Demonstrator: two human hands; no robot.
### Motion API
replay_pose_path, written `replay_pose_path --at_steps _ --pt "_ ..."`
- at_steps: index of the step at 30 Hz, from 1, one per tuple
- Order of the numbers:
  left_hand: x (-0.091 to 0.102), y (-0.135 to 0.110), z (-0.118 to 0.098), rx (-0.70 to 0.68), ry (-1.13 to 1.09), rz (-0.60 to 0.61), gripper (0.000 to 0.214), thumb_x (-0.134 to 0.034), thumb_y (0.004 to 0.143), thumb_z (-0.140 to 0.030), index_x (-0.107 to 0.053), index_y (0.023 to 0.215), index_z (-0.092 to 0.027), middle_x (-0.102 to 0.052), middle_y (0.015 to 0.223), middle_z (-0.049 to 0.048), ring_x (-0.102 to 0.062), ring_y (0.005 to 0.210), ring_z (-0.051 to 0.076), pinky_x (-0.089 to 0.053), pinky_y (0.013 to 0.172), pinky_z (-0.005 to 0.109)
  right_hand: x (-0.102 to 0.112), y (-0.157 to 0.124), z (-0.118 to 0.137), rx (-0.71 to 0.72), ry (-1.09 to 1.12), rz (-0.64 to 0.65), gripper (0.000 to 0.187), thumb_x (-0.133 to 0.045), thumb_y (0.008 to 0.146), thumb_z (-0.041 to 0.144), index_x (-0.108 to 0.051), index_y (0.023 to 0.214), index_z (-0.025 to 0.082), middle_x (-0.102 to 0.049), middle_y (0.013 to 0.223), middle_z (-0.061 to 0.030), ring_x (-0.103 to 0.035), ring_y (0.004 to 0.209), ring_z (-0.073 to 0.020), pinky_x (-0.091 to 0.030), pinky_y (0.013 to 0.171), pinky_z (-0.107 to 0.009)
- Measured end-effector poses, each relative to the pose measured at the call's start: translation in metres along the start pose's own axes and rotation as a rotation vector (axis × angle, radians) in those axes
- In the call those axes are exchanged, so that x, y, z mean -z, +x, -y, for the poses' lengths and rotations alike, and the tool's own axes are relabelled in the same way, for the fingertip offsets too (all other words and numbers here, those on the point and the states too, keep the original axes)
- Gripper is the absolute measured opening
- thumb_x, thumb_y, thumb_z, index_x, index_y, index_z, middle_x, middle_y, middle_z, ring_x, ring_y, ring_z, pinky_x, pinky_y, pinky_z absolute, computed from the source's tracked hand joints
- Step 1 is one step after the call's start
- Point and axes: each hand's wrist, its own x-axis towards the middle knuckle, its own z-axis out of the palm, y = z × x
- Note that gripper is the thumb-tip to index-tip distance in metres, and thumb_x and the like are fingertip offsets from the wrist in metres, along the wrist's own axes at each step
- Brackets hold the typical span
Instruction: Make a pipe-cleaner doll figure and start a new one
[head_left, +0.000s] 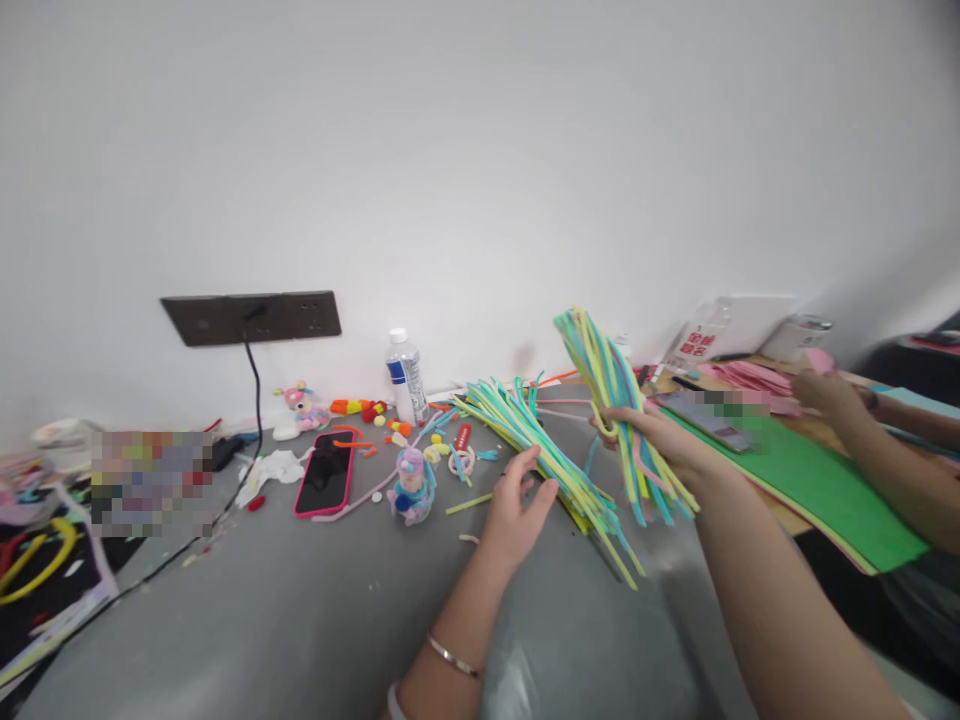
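Observation:
My right hand (pixel 651 432) is wrapped round a thick bundle of pipe cleaners (pixel 600 365) in yellow, blue, green and some pink, held up tilted above the table. A second pile of yellow and turquoise pipe cleaners (pixel 551 455) lies on the grey table (pixel 300 610). At the near left side of this pile is my left hand (pixel 521 510), its fingers apart and its palm facing right; whether the fingertips touch the pile I cannot tell. A small fuzzy figure (pixel 411 488) in lilac and blue stands to the left of that hand.
A pink-cased phone (pixel 326 475), a water bottle (pixel 406 378), another pink figure (pixel 306 408) and a red tag (pixel 463 437) are at the back. A black cable (pixel 256 395) runs from the wall socket. Right, a co-worker's hand (pixel 825 390) holds something pink beside green sheets (pixel 832 490).

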Motion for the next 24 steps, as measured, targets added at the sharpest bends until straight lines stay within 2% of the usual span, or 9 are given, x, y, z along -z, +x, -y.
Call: replay_pose_path --at_steps 2,5,9,12,14,18,20,22,24 --pt "0.000 0.001 -0.003 -0.017 -0.021 -0.004 0.049 -0.067 0.084 -0.042 -0.059 0.127 -0.020 -0.061 0.135 0.0152 -0.056 0.126 0.029 -0.045 0.106 0.044 -0.018 -0.015 0.016 -0.077 0.119 0.178 0.023 -0.068 0.072 0.040 -0.065 0.079 0.018 -0.066 0.060 -0.0024 -0.061 0.051 -0.0168 -0.051 0.046 -0.026" --pt "-0.001 0.002 -0.007 -0.047 -0.114 0.006 0.052 -0.065 0.086 -0.045 -0.054 0.131 -0.021 -0.060 0.137 0.0135 -0.056 0.127 0.027 -0.046 0.105 0.041 -0.050 -0.029 0.023 -0.061 0.219 0.333 0.020 -0.070 0.068 0.036 -0.065 0.079 0.020 -0.068 0.061 -0.0001 -0.065 0.056 -0.0174 -0.055 0.055 -0.027" --pt "-0.001 0.004 -0.007 -0.047 -0.205 -0.087 0.059 -0.066 0.084 -0.048 -0.048 0.133 -0.022 -0.057 0.139 0.0125 -0.054 0.128 0.026 -0.047 0.103 0.037 -0.084 -0.031 -0.001 -0.058 0.284 0.331 0.021 -0.070 0.067 0.033 -0.067 0.084 0.020 -0.075 0.071 -0.0006 -0.071 0.064 -0.0210 -0.058 0.065 -0.032" --pt "0.002 0.007 -0.004 -0.042 -0.204 -0.195 0.046 -0.067 0.082 -0.050 -0.054 0.115 -0.021 -0.066 0.121 0.0111 -0.062 0.117 0.025 -0.048 0.100 0.038 -0.100 -0.029 -0.025 -0.128 0.407 0.281 0.020 -0.070 0.067 0.034 -0.067 0.081 0.020 -0.076 0.072 -0.0038 -0.071 0.063 -0.0234 -0.058 0.063 -0.034" --pt "0.004 0.009 -0.001 -0.051 -0.198 -0.275 0.045 -0.073 0.078 -0.047 -0.052 0.109 -0.021 -0.066 0.115 0.0109 -0.064 0.112 0.025 -0.049 0.098 0.039 -0.107 -0.030 -0.035 -0.122 0.469 0.262 0.021 -0.072 0.067 0.036 -0.067 0.080 0.020 -0.077 0.075 -0.0052 -0.073 0.068 -0.0248 -0.058 0.066 -0.035" --pt "0.009 0.013 -0.001 -0.059 -0.182 -0.354 0.066 -0.084 0.066 -0.035 -0.050 0.121 -0.022 -0.062 0.127 0.0134 -0.061 0.119 0.026 -0.047 0.101 0.038 -0.116 -0.034 -0.042 -0.058 0.493 0.324 0.031 -0.078 0.067 0.042 -0.069 0.086 0.020 -0.078 0.080 -0.0057 -0.074 0.081 -0.0277 -0.058 0.075 -0.037" --pt "0.010 0.014 -0.003 -0.033 -0.185 -0.359 0.061 -0.082 0.068 -0.036 -0.055 0.120 -0.020 -0.066 0.123 0.0129 -0.063 0.117 0.026 -0.047 0.101 0.037 -0.115 -0.035 -0.042 -0.053 0.506 0.316 0.036 -0.079 0.066 0.041 -0.070 0.093 0.019 -0.078 0.080 -0.0055 -0.074 0.082 -0.0282 -0.058 0.075 -0.037" --pt "0.010 0.015 -0.005 -0.001 -0.216 -0.375 0.052 -0.079 0.071 -0.042 -0.060 0.114 -0.019 -0.071 0.114 0.0111 -0.067 0.108 0.025 -0.051 0.095 0.036 -0.113 -0.033 -0.042 -0.050 0.530 0.264 0.040 -0.077 0.066 0.040 -0.069 0.100 0.020 -0.078 0.081 -0.0052 -0.074 0.080 -0.0282 -0.058 0.075 -0.038" --pt "0.010 0.015 -0.005 0.049 -0.244 -0.380 0.052 -0.075 0.073 -0.050 -0.062 0.113 -0.019 -0.074 0.101 0.0079 -0.072 0.091 0.022 -0.057 0.081 0.033 -0.110 -0.031 -0.042 -0.031 0.528 0.218 0.042 -0.072 0.067 0.041 -0.068 0.103 0.019 -0.078 0.080 -0.0062 -0.074 0.078 -0.0292 -0.059 0.074 -0.039"
